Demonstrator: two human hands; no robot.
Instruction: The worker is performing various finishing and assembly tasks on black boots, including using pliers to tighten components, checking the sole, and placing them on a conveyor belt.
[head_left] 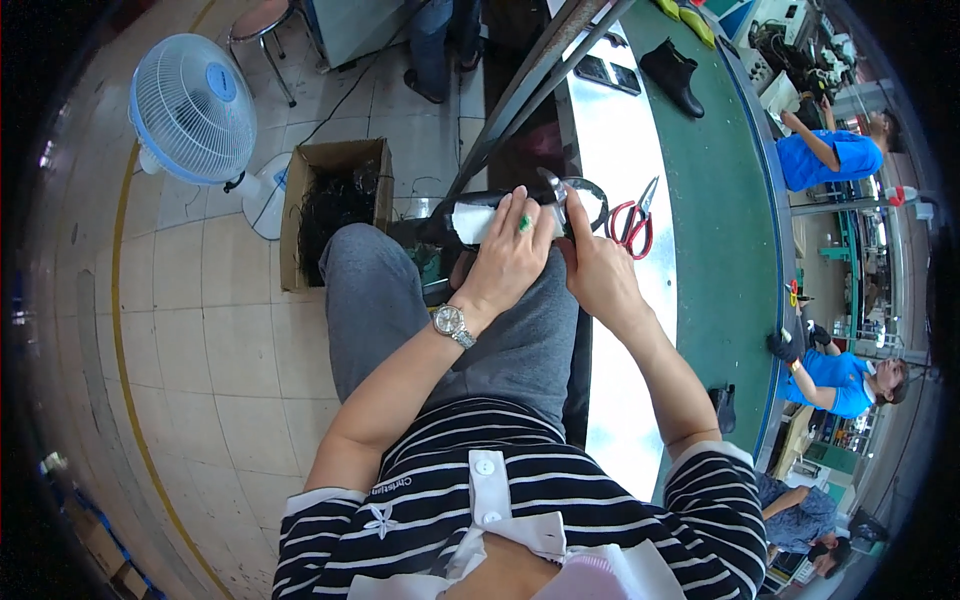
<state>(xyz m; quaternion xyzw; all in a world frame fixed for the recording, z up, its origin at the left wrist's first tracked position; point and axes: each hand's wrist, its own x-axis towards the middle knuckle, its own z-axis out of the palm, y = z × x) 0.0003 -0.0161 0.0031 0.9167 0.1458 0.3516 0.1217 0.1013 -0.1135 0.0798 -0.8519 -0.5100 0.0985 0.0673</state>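
While the left hand (510, 250) clamps over a black shoe (480, 218) above the lap, the right hand (592, 268) pinches a small metal tool (556, 195) at its opening. Light and pliable, it probably needs a mid-body grip. Farther right lie red scissors (632, 222).

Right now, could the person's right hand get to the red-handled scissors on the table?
Probably yes. The red-handled scissors lie on the pale table strip just beside the right hand, with nothing between them. But that hand is busy with a small metal tool on the black shoe.
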